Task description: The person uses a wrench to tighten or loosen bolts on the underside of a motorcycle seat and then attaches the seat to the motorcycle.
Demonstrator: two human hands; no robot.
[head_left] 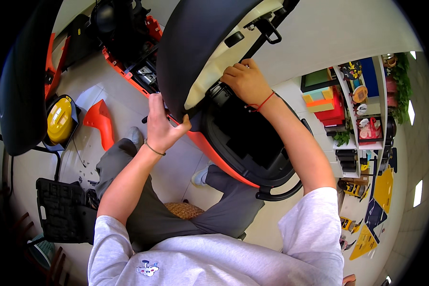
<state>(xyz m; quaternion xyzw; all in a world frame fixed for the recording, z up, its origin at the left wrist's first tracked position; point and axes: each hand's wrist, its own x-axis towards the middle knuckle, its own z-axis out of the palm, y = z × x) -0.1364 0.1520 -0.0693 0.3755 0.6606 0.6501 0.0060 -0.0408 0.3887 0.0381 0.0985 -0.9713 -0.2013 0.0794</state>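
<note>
A scooter seat [195,43] with a dark padded top and cream underside stands tipped up above the orange and black scooter body [217,164]. Beneath it gapes a black storage bucket [245,138]. My left hand [163,124] is at the seat's lower end, thumb on one side and bent fingers on the other. Curled against the lower part of the cream underside, beside a black hinge piece [219,94], are the fingers of my right hand [248,82]. Whatever lies under those fingertips is hidden. A black latch loop [270,32] sticks out higher on the underside.
On the floor at left lie a loose orange panel [100,125], small scattered parts [83,177] and an open black tool case [62,209]. A yellow helmet [60,121] rests in a black container. A woven stool [183,210] is under me. Shelves [383,95] stand at right.
</note>
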